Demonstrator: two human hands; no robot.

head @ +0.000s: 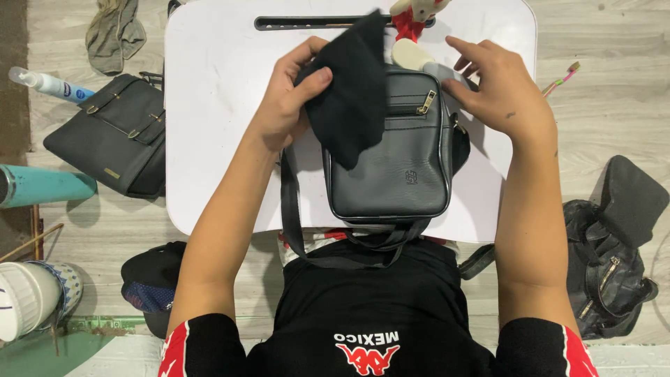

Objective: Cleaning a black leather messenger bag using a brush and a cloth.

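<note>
Head view: small black bag [391,157] lies flat near the front edge of the white surface [209,77], zipper side up, strap [293,216] hanging over the front edge toward the person. Left hand [289,98] is clamped on a black cloth [352,91], thumb on top, fingers under; cloth drapes over the bag's top-left corner. Right hand [499,87] rests at the bag's top-right corner, fingers spread and half curled, touching something pale at the bag's top edge; can't tell if it grips anything. Hands are apart, one at each upper corner of the bag. Red and white toy [412,21] sits at the far edge, just behind the bag, beside a dark slot [300,23] in the surface.

Floor, left of the surface: black satchel [115,136], spray bottle [45,84], grey rag [115,31], teal bottle [42,185], white cup [24,300]. Floor, right: black backpack [614,251], toothbrush [562,78].
</note>
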